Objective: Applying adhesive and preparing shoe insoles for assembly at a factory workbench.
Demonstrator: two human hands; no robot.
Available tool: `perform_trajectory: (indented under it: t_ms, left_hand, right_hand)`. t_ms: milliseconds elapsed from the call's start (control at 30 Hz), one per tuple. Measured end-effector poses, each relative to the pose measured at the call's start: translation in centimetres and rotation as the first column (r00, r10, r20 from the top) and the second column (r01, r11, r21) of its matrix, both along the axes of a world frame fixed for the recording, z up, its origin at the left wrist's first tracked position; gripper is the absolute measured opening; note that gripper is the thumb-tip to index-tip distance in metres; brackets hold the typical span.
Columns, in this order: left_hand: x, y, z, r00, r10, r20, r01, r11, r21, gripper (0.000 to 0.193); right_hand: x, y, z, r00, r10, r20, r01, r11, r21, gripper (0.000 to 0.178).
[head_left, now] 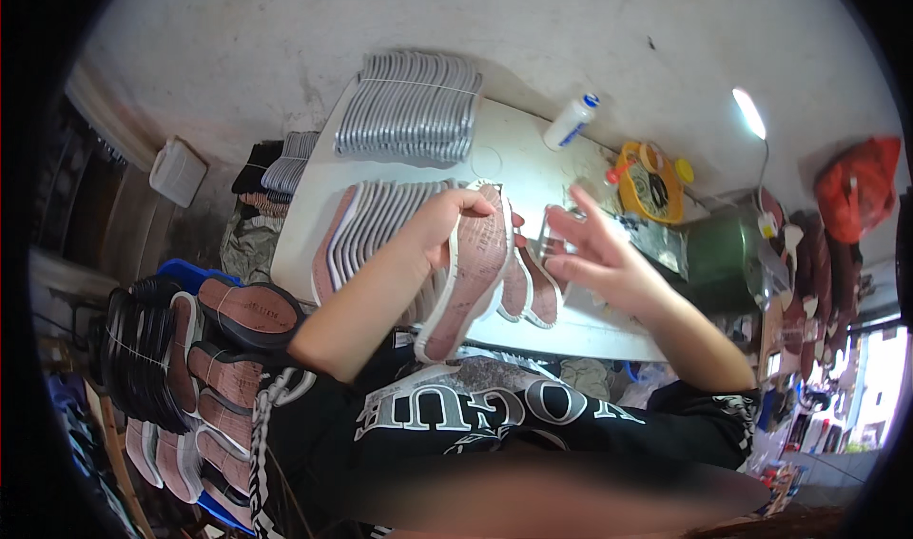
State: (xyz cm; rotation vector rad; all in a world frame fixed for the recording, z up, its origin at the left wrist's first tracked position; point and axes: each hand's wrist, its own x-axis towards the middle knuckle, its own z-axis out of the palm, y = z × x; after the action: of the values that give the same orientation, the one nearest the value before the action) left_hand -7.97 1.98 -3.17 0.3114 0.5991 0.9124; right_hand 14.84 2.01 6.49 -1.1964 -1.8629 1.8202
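Note:
My left hand (456,221) pinches a pinkish-brown shoe insole (466,278) with a white stitched rim, held upright over my lap edge of the table. Its thumb presses the face near the top; the other fingers are behind. Two similar insoles (542,297) show just to its right, partly covered; whether my left hand holds them too I cannot tell. My right hand (599,259) is raised to the right of these, fingers spread and slightly blurred, with nothing visible in it. Behind my left forearm stands a row of insoles (380,211) on edge.
On the white table (504,125) a tied bundle of grey insoles (409,106) lies at the back. A white bottle (571,123) and a yellow basket (649,182) stand at the back right. More soles (249,306) are piled at my left. A lit lamp (749,113) hangs at right.

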Motion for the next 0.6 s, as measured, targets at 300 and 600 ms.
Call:
perform_trajectory:
  t_ms: [300, 600]
  left_hand:
    - [5.8, -1.0, 3.1, 0.854, -0.304, -0.422, 0.378, 0.92, 0.104, 0.041]
    - [8.9, 0.0, 7.9, 0.589, -0.283, -0.757, 0.614, 0.766, 0.191, 0.047]
  right_hand:
    - [4.7, -5.3, -8.6, 0.853, -0.305, -0.424, 0.268, 0.952, -0.146, 0.023]
    - [7.8, -4.2, -9.7, 0.679, -0.359, -0.641, 0.255, 0.933, -0.253, 0.02]
